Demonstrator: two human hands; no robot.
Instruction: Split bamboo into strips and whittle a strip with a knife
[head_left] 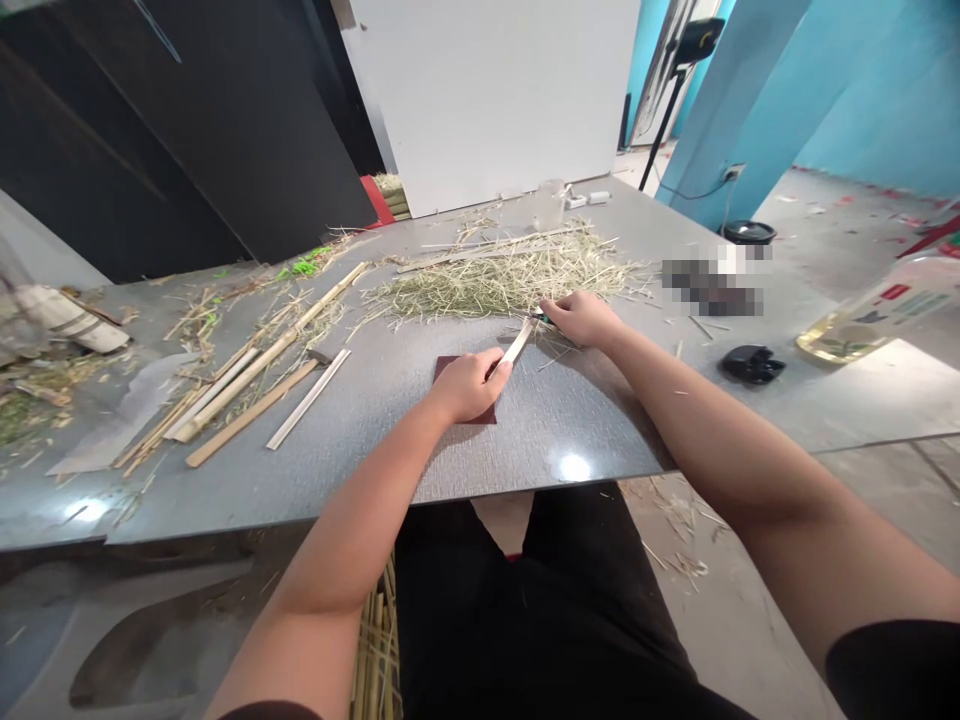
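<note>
My left hand [471, 386] is closed around the near end of a pale bamboo strip [517, 346], which slants away to the right. At the strip's far end my right hand [581, 318] is closed on a small tool with a dark green handle [544, 318]. Its working end meets the strip, but its exact kind is too small to make out. Beneath my left hand lies a dark reddish-brown flat square [486, 415], partly covered. Just beyond both hands spreads a wide heap of thin pale shavings [495, 275].
Bamboo poles [274, 350], a hammer [255, 410] and a flat strip [308, 398] lie left on the grey table [525, 470]. Right of my arm are a black object [752, 364] and a clear bottle of yellowish liquid [862, 318]. A white panel [502, 100] stands behind.
</note>
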